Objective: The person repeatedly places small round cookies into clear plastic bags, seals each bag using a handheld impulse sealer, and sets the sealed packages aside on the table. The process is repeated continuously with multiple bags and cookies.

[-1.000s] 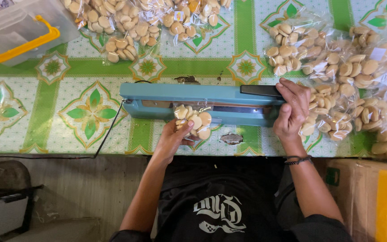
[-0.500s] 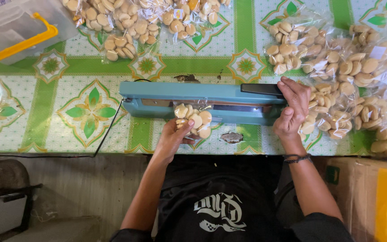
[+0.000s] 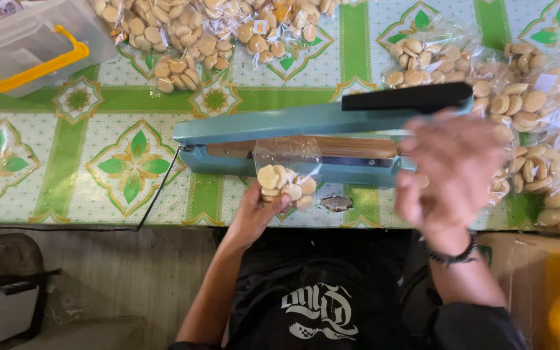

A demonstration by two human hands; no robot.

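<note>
While the left hand (image 3: pixel 254 210) grips a clear bag of cookies (image 3: pixel 284 181) at frame centre, its mouth under the sealer (image 3: pixel 306 139) arm, the blurred right hand (image 3: pixel 452 172) hovers, fingers loosely spread, so sealing looks underway.

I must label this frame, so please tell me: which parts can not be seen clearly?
- Right hand: motion blur in the head view, so its grip is unclear.
- Left hand: fingers hidden under the small bag of biscuits.
- Plastic box: cut off by the top-left edge.
- Bag's open end: transparent, its edge in the sealer is unclear.
</note>
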